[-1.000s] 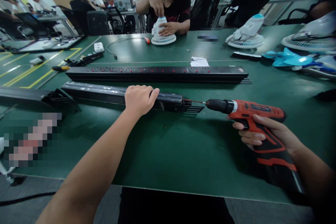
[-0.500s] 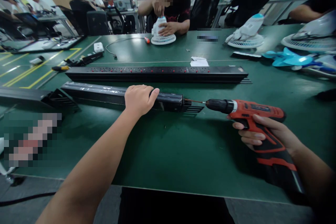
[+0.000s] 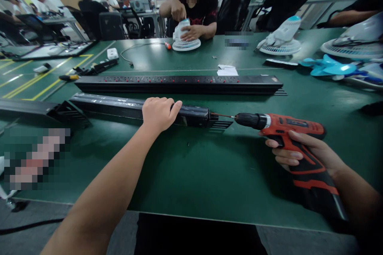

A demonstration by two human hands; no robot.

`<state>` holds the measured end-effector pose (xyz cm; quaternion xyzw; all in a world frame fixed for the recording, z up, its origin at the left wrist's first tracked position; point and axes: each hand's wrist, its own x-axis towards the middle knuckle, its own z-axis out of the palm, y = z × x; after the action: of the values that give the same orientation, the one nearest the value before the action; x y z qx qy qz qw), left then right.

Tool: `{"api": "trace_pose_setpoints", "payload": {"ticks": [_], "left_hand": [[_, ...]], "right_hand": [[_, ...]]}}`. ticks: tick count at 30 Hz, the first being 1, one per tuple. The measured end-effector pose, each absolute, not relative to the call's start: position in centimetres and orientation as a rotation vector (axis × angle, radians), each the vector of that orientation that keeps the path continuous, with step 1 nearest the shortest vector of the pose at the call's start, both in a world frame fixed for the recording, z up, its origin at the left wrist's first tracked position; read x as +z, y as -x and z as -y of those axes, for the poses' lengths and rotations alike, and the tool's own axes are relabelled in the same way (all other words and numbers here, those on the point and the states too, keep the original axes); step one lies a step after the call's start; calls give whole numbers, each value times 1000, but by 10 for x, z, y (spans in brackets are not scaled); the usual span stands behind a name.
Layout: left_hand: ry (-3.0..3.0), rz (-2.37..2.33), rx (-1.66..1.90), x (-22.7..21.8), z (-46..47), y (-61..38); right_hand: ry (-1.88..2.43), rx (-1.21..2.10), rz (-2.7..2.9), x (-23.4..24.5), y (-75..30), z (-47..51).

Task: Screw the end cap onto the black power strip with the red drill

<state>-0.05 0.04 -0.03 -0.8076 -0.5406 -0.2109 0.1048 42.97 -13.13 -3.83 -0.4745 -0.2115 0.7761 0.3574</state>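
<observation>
My left hand (image 3: pixel 160 114) is wrapped over a long black power strip (image 3: pixel 119 103), whose glossy side faces up on the green table. In my right hand (image 3: pixel 311 149) is a red and black cordless drill (image 3: pixel 295 125), with the index finger at its trigger. The long thin bit (image 3: pixel 224 116) points left and reaches the strip's right end, where a finned black bracket (image 3: pixel 221 124) sticks out. Exactly where the bit's tip meets the strip is hidden from me. A tiny dark piece (image 3: pixel 188 144) lies on the table below.
Behind lies another black power strip (image 3: pixel 179 84) with red-lit sockets. At left are a black bar (image 3: pixel 26 108) and a screwdriver (image 3: pixel 68 77). Across the table a person handles a white fan part (image 3: pixel 186 44). Blue fan blades (image 3: pixel 329 65) lie at right.
Both my hands, the drill and the power strip hold almost the same position. The person opposite has shifted the upper hand slightly on the fan part.
</observation>
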Motion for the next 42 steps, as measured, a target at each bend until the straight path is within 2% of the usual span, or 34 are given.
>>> {"api": "trace_pose_setpoints", "payload": {"ticks": [16, 33, 42], "left_hand": [[2362, 1604, -649, 0, 2, -1], [2377, 1606, -655, 0, 1, 1], [2380, 1604, -633, 0, 1, 0]], "right_hand": [[1183, 2001, 437, -39, -430, 132], [1245, 1979, 724, -33, -425, 131], [1235, 1994, 584, -34, -425, 132]]}}
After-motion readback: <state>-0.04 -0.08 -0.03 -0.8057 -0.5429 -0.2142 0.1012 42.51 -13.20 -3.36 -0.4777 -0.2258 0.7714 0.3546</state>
